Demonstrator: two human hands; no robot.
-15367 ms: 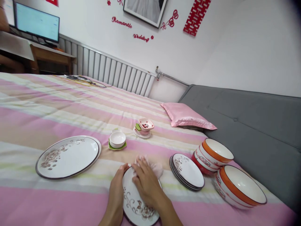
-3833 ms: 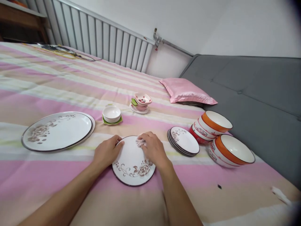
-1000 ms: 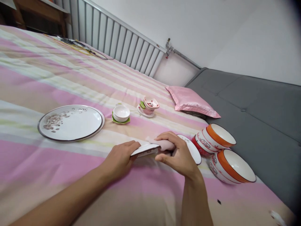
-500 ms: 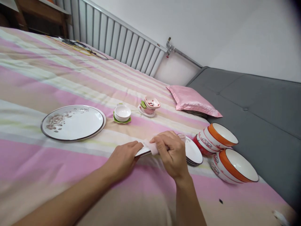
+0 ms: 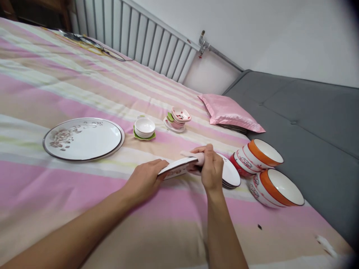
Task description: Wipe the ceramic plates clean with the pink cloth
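Our left hand (image 5: 147, 177) has its grip closed on the tilted plate (image 5: 177, 172), well in from the bed's (image 5: 157, 231) headboard (image 5: 291, 112) edge; our right hand (image 5: 211, 168) pinches a cloth (image 5: 199, 158) round the rim. We should brace 1 side and wipe evenly.

a home bedroom: striped bedsheet (image 5: 92, 89), pink pillow (image 5: 230, 111), padded grey headboard (image 5: 303, 112).

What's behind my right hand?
The plate stack: its right part shows, while your right hand covers its left. What else the hand hides can't be seen.
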